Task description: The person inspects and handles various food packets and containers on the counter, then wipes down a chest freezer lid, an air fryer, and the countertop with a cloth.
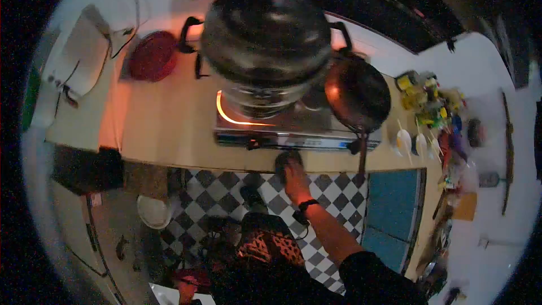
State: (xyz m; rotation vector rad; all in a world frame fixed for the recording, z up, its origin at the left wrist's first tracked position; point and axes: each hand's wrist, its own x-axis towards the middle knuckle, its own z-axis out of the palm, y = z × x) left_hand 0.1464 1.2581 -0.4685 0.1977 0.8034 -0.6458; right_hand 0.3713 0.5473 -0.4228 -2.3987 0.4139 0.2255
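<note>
At the front edge of the counter, my right hand [295, 181] is closed on a dark, soft-looking thing [288, 161] just below the stove; its exact kind is blurred. Low at the left, my left hand [187, 292] is beside a dark red thing [192, 276], its fingers too dim to read. A big lidded metal pot [265, 36] with black side handles stands on the left side of the gas stove [282, 139]. An orange glow curves around its base. A dark frying pan [358, 96] sits on the right side, its handle pointing toward me.
A red basket-like object [153, 56] is at the counter's left. Bottles and jars [432, 101] crowd the right corner, near several small white containers with spoons [403, 142]. A blue cabinet door [393, 214] and checkered floor [333, 197] lie below the counter [164, 135].
</note>
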